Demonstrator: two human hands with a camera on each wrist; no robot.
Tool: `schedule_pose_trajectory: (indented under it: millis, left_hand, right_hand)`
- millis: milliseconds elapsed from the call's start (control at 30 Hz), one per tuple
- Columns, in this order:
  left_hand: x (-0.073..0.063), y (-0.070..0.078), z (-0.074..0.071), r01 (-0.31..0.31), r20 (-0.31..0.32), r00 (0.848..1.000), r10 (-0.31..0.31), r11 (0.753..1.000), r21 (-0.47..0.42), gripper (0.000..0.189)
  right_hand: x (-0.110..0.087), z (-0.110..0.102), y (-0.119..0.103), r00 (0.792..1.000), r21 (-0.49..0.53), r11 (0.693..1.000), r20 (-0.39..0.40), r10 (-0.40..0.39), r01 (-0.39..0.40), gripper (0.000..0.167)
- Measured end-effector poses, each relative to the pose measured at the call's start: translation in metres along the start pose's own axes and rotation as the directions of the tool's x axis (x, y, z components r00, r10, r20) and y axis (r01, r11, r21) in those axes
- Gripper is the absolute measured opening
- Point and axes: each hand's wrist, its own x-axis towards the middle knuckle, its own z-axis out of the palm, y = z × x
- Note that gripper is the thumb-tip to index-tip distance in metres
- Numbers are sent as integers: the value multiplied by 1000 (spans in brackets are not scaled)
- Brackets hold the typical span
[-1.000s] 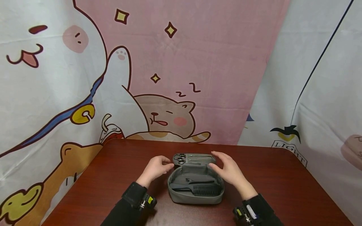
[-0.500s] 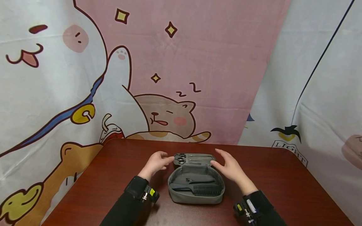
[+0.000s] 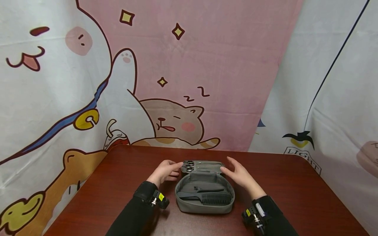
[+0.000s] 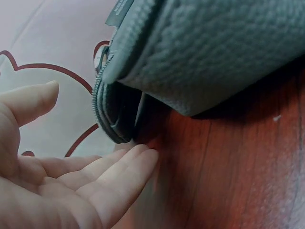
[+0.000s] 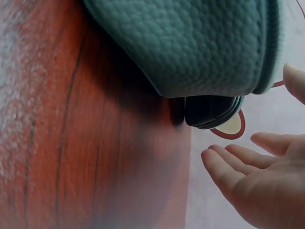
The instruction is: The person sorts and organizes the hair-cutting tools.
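A grey zip case (image 3: 205, 209) of pebbled leather lies unzipped on the table, its lid (image 3: 220, 166) folded back behind it. A black comb (image 3: 217, 198) and a small slim black tool (image 3: 210, 189) lie in the case. Metal finger rings of what look like scissors (image 3: 189, 166) show at the lid's left end, beside a clear pocket. My left hand (image 3: 166, 172) is at the lid's left edge, fingers extended; in the left wrist view the fingertips (image 4: 143, 155) are right by the zip edge. My right hand (image 3: 241, 175) stands at the lid's right edge, thumb and fingers spread.
The reddish-brown wooden table (image 3: 283, 196) carries the case near its middle. Close behind its far edge hangs a cloth (image 3: 224, 82) printed with cartoon animals. Dark sleeves with wrist cameras flank the case on both sides.
My left hand has shifted slightly right, its fingertips nearer the lid's left edge. My right hand has drawn back slightly to the right. Case and contents look nearly unmoved.
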Motion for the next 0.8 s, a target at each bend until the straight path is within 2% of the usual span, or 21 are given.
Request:
schedule_pose_trajectory:
  millis: [167,300,500,633,800]
  left_hand:
    - [6,-4,2,31,21,999,-30,999,-39,66]
    - [10,-6,4,40,20,999,-39,998,-52,61]
    - [13,-6,7,35,4,999,-35,998,-50,55]
    - [13,-8,8,42,11,999,-41,998,-48,49]
    - [13,-10,10,38,40,999,-36,998,-50,39]
  right_hand:
    - [3,2,3,998,46,997,18,64,-65,78]
    - [5,4,5,997,69,994,30,78,-80,75]
    - [10,9,11,994,187,977,56,96,-105,70]
    - [13,13,14,989,241,960,65,132,-144,63]
    - [14,17,15,987,248,955,61,151,-162,51]
